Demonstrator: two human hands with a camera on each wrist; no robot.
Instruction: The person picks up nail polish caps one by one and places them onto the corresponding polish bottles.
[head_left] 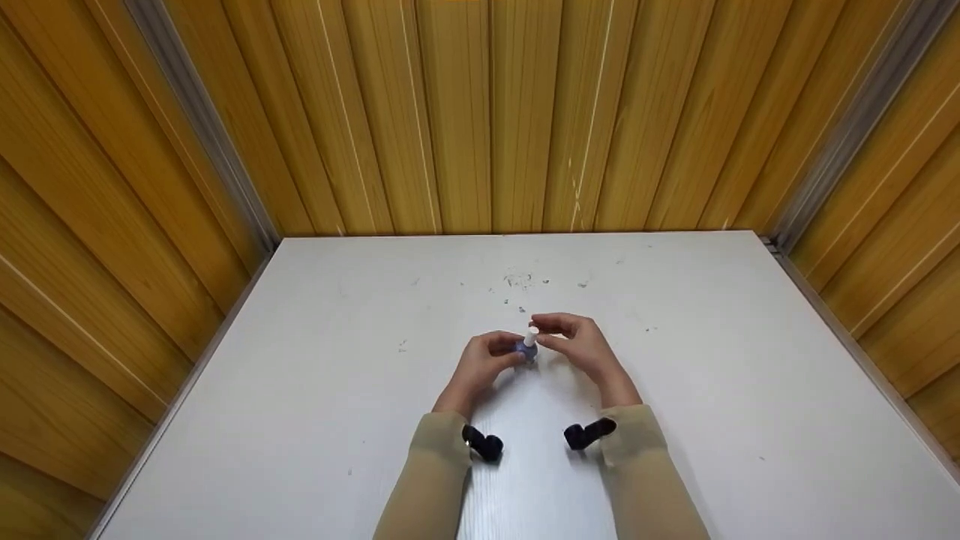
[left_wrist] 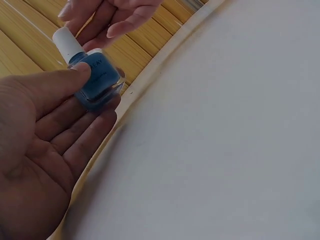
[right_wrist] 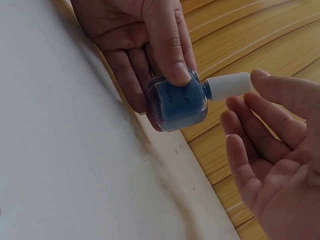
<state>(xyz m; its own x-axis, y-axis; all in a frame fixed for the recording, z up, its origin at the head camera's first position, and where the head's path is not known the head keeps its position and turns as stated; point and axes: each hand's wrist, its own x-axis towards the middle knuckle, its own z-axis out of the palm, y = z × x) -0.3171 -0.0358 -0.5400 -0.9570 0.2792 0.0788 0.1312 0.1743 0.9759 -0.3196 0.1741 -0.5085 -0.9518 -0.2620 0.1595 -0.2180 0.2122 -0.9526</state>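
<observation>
A small square bottle of blue nail polish [right_wrist: 176, 107] with a tall white cap [right_wrist: 230, 86] is held above the table. My left hand [head_left: 480, 365] grips its glass body, thumb across the lettered front and fingers behind it. The cap sits on the bottle, and a bit of blue neck shows below it. Close around the cap, my right hand [head_left: 585, 349] has its thumb tip at the cap's end and its other fingers loosely bent beneath. In the left wrist view, the whole cap [left_wrist: 68, 45] shows, with the right-hand fingers [left_wrist: 132, 22] spread beyond it.
Below the hands lies a white tabletop [head_left: 337, 412] with small dark marks and scuffs [head_left: 517, 280] toward the back. Yellow wood-look panels [head_left: 465, 120] rise behind the table and at both sides. Black wrist cameras [head_left: 484, 444] are worn over the beige sleeves [head_left: 431, 487].
</observation>
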